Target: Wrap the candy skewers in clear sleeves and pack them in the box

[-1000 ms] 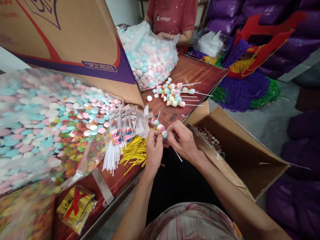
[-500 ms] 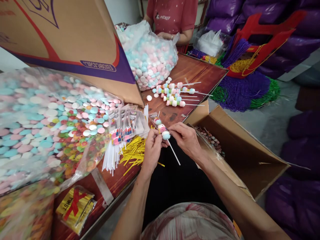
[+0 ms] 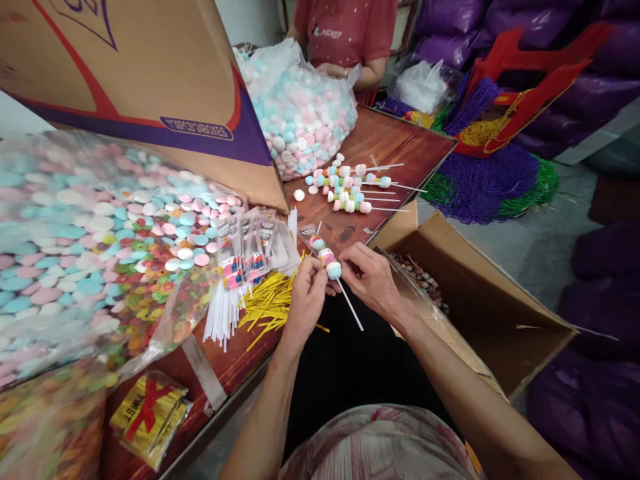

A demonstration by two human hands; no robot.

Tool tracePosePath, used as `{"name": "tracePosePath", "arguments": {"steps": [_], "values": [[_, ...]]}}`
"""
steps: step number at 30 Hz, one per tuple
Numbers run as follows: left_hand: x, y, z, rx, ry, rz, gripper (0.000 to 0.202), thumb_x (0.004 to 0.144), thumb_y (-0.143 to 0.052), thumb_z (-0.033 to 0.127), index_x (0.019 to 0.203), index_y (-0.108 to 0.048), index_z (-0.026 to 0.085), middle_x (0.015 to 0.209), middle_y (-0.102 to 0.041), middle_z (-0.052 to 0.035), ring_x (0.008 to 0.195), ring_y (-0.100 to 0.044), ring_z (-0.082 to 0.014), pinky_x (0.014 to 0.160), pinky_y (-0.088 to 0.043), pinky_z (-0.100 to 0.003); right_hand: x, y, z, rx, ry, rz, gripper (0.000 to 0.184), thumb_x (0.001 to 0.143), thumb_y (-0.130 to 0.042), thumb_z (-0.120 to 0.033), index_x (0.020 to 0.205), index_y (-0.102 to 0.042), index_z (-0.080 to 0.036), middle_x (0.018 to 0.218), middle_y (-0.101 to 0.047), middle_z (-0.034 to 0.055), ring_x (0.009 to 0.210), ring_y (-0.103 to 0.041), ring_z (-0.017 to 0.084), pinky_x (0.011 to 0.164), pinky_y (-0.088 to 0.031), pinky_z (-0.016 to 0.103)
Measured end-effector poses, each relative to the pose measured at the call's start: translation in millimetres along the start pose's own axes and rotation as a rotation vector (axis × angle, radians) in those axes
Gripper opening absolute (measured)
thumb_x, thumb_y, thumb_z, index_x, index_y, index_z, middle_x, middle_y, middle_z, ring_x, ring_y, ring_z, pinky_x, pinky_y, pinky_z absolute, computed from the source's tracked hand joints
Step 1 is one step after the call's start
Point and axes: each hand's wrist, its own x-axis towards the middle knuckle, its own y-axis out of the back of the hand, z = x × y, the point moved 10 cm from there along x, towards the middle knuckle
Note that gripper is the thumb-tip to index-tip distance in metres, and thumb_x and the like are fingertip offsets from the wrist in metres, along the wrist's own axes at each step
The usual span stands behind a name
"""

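Between my hands is a marshmallow skewer [image 3: 333, 269], pink, white and blue pieces on a white stick that points down toward my lap. A clear printed plastic bag [image 3: 307, 233] appears to sit around its upper part. My left hand [image 3: 307, 290] is closed, thumb and fingers pinching the skewer and bag from the left. On the right side, my right hand [image 3: 370, 277] is closed in a pinch beside the lower marshmallow, seemingly at the bag's edge; its fingertips are partly hidden. Flat printed bags [image 3: 255, 243], white sticks [image 3: 223, 320] and gold twist ties [image 3: 270, 300] lie left of my hands.
Finished-looking marshmallow skewers [image 3: 350, 190] lie on the wooden table [image 3: 400, 143]. Large bags of marshmallows [image 3: 75, 233] and a big carton [image 3: 150, 80] stand left. An open cardboard box [image 3: 490, 300] is at my right. A person in a red shirt [image 3: 345, 33] sits opposite.
Both hands and the skewer have shifted very slightly to the right. My right fingers stay pinched close to the lower marshmallow, and the grips look the same.
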Motion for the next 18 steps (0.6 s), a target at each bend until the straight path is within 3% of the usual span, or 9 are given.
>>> {"name": "tracePosePath", "arguments": {"steps": [4,8,12,14,18], "values": [[-0.6,9.0,7.8,0.213,-0.047,0.106,0.015,0.089,-0.057,0.029,0.08,-0.049,0.021,0.068,-0.055,0.0035,0.059,-0.057,-0.0102,0.056,-0.047,-0.021,-0.5,1.5,5.4,0.136,-0.08,0.019,0.015,0.087,-0.054,-0.014,0.073,-0.056,-0.019,0.069,-0.049,-0.0024,0.061,-0.044,0.011,0.059,-0.034,0.025],[-4.0,12.6,2.3,0.015,0.023,0.154,0.02,0.09,-0.057,0.041,0.095,-0.052,0.023,0.084,-0.06,0.0008,0.068,-0.062,-0.0125,0.056,-0.052,-0.023,-3.9,-2.4,13.9,0.201,-0.168,0.019,0.015,0.084,-0.055,-0.013,0.07,-0.055,-0.019,0.067,-0.047,-0.0035,0.059,-0.042,0.011,0.057,-0.033,0.025],[-8.4,2.6,-6.5,-0.142,0.132,0.031,0.038,0.088,-0.062,0.045,0.121,-0.053,0.028,0.107,-0.066,-0.0038,0.096,-0.067,-0.0171,0.074,-0.058,-0.028,-4.5,-5.9,13.3,0.193,-0.155,0.009,0.015,0.084,-0.055,-0.013,0.07,-0.056,-0.019,0.067,-0.048,-0.0032,0.06,-0.042,0.011,0.058,-0.033,0.025],[-9.9,-3.0,-9.8,-0.176,0.17,-0.04,0.042,0.086,-0.067,0.041,0.125,-0.056,0.029,0.122,-0.065,-0.005,0.109,-0.064,-0.0184,0.082,-0.056,-0.028,-4.8,-6.4,14.2,0.199,-0.169,0.013,0.015,0.083,-0.055,-0.013,0.07,-0.056,-0.019,0.067,-0.048,-0.0031,0.06,-0.042,0.011,0.058,-0.033,0.025],[-7.9,-1.3,-12.9,-0.231,0.176,-0.013,0.041,0.079,-0.075,0.034,0.118,-0.062,0.027,0.115,-0.068,-0.0046,0.101,-0.065,-0.0154,0.08,-0.055,-0.024,-5.1,-4.1,10.9,0.185,-0.144,0.034,0.016,0.084,-0.054,-0.013,0.07,-0.054,-0.019,0.067,-0.047,-0.0027,0.061,-0.043,0.011,0.057,-0.034,0.025]]}}
